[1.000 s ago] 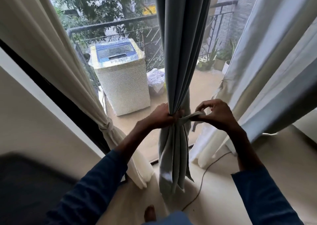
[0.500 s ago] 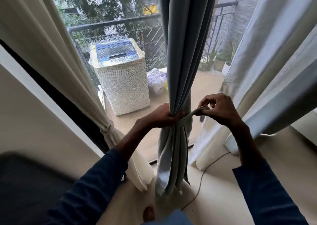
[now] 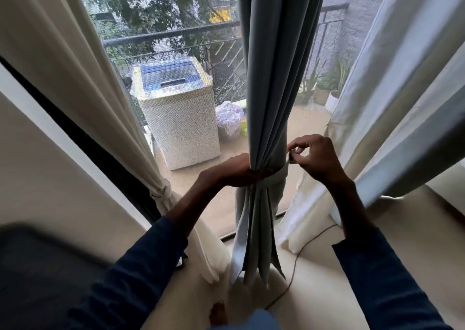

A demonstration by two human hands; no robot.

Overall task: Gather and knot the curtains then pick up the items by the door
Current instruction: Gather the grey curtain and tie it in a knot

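Both arms reach forward, dark sleeves (image 3: 141,274) ending short of the bare forearms. The left hand (image 3: 234,171), knuckles up, grips the curtain (image 3: 274,78) with curled fingers. The right hand (image 3: 319,156) sits slightly higher, wrist bent, thumb and fingertips pinching the end of the tie (image 3: 283,171).

Daylight comes through the glass door (image 3: 221,73). Beyond the left hand (image 3: 234,171), a balcony holds a white washing machine (image 3: 176,118) with a blue top and a pale bag (image 3: 229,118) just right of it, with a dark railing (image 3: 171,34) and trees (image 3: 151,8) behind. Potted plants (image 3: 324,91) stand above the right hand (image 3: 314,158). Far left run a black door frame (image 3: 88,148) and a cream wall (image 3: 50,166). Below both lie the beige floor (image 3: 415,229) and a thin cable (image 3: 297,261).
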